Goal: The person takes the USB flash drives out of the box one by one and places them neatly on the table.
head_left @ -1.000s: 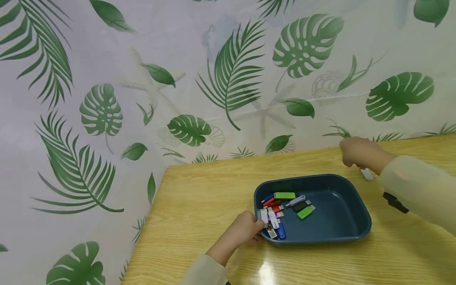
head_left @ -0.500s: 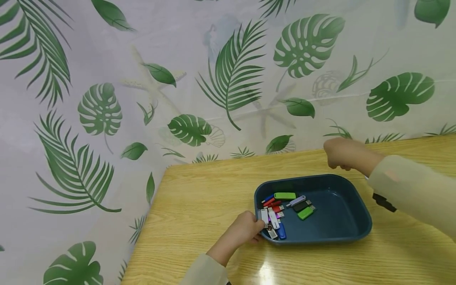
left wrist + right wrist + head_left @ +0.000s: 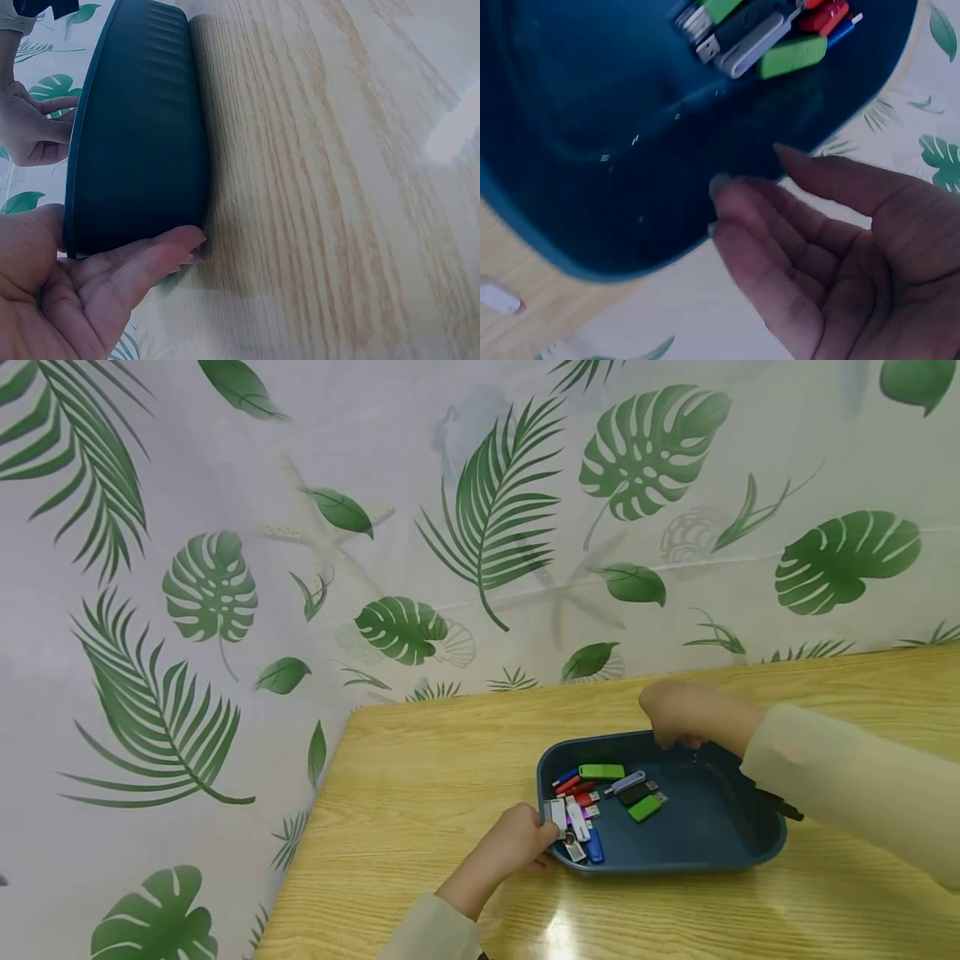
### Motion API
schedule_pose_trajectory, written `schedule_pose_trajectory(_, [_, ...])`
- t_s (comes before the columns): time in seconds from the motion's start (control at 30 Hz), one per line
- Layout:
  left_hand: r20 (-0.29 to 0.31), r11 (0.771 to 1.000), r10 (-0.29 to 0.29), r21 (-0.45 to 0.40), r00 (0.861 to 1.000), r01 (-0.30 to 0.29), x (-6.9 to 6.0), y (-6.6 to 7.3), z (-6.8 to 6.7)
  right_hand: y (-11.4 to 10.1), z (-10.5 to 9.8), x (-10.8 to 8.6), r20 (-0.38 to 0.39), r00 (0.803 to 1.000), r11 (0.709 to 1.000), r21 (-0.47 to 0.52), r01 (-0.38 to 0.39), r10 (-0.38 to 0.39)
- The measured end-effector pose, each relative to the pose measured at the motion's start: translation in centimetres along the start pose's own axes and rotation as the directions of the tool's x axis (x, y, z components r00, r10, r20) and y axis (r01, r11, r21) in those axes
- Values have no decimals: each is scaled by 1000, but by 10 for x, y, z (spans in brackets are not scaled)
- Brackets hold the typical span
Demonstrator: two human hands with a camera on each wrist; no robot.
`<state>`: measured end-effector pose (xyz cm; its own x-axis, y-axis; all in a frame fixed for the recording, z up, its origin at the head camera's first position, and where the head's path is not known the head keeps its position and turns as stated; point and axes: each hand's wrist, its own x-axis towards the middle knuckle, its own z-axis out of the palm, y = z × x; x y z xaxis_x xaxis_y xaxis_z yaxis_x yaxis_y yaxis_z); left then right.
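Observation:
A dark blue plastic tray (image 3: 705, 831) stands on the table with several USB sticks gathered at its left side. My left hand (image 3: 516, 842) grips the tray's near left corner, thumb over the rim and fingers along the outer wall (image 3: 146, 142). Over the far rim hovers my right hand (image 3: 690, 717), its fingers loosely bent and nothing between them in the right wrist view. Among the sticks are a light green one (image 3: 602, 772), a lilac one (image 3: 626, 782), a green one with a bare plug (image 3: 645, 808), a white one (image 3: 577, 822) and a blue one (image 3: 595, 846).
A white USB stick (image 3: 500, 297) lies on the wooden table (image 3: 420, 777) outside the tray; in the head view the right sleeve (image 3: 847, 785) covers that area. A leaf-patterned sheet (image 3: 510, 568) rises behind and to the left of the table.
My right hand has moved left and down, from near the white USB stick right of the tray to over the tray's far rim. The left hand and the tray have stayed in place.

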<state>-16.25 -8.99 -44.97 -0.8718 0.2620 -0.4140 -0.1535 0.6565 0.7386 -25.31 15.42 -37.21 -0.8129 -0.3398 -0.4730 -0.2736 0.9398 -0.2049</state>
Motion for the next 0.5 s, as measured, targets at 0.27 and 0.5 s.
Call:
schedule_pose_trajectory(0.27, [-3, 1000, 10, -3, 1000, -10, -2, -1, 1, -20, 18, 13, 84, 990, 994, 8, -113, 112])
schedule_pose_trajectory(0.5, [-30, 1000, 8, -17, 1000, -9, -4, -3, 1, -32, 40, 23, 203, 966, 987, -26, -157, 159])
